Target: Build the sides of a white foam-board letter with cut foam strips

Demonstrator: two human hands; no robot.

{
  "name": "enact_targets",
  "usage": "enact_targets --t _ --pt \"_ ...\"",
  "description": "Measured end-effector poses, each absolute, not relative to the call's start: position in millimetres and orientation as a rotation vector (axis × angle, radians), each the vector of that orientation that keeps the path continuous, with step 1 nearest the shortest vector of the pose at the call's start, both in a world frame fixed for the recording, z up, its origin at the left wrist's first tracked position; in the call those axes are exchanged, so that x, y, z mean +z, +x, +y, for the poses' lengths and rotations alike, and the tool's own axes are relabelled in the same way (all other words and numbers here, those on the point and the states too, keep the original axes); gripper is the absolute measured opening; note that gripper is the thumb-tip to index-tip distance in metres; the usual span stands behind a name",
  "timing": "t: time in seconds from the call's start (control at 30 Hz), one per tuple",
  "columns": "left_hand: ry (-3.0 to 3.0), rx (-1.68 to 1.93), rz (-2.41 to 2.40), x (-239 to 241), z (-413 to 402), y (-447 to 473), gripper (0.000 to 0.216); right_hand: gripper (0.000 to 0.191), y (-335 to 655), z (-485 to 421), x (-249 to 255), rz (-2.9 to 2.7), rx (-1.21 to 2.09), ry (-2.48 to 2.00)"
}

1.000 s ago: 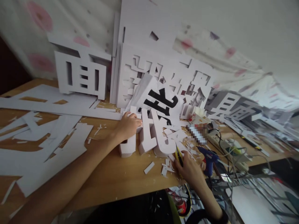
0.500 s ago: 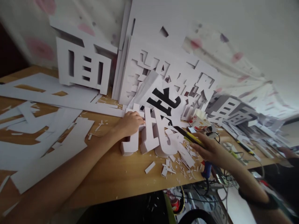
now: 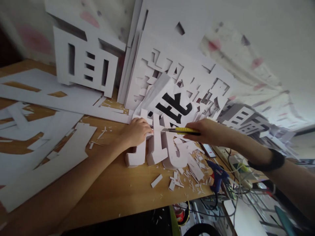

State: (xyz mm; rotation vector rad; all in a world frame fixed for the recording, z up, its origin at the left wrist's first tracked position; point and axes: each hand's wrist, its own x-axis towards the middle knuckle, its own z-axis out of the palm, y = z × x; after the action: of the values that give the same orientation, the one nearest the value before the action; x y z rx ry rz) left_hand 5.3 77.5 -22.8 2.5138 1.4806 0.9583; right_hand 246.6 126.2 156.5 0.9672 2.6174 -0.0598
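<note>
The letter (image 3: 156, 141) was held by fingers of your left hand (image 3: 137, 131), your right hand (image 3: 206, 131) clutching a knife (image 3: 183, 130), trimming seemingly needing steady pressure next.

A blue glue gun (image 3: 218, 177) lies near a phone (image 3: 209, 150) on the wooden table (image 3: 113, 193), and a white block character (image 3: 80, 62) stands before floral cloth (image 3: 34, 39).

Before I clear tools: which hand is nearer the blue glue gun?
Right. The right hand, gripping the yellow knife, is just beyond the glue gun; the left hand is farther left, on the white letter.
</note>
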Motion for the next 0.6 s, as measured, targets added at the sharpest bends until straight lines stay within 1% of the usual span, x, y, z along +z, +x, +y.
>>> enact_targets --t 0.1,0.2,0.27,0.37,0.43,0.5,0.53,0.6 --pt "2.535 0.966 1.459 -26 80 3 0.034 0.038 274 119 160 2.600 -0.346 1.185" --pt "2.545 0.972 1.425 -26 81 -2 0.035 0.044 300 105 164 2.545 -0.513 1.450" --pt "2.486 1.002 1.429 -16 77 0 0.033 0.044 316 93 167 2.537 -0.617 1.551" --pt "2.205 1.119 1.371 16 60 24 0.024 0.043 333 74 171 2.536 -0.849 1.615" --pt "1.960 1.087 1.179 40 45 59 0.031 0.042 338 63 168 2.561 -1.034 1.617" --pt "1.767 0.944 0.894 57 33 102 0.048 0.041 337 54 159 2.608 -1.281 1.557" --pt "1.689 0.888 0.758 62 29 123 0.047 0.040 337 50 152 2.624 -1.434 1.513" --pt "1.574 0.845 0.613 64 26 158 0.030 0.039 337 45 137 2.607 -1.757 1.424"
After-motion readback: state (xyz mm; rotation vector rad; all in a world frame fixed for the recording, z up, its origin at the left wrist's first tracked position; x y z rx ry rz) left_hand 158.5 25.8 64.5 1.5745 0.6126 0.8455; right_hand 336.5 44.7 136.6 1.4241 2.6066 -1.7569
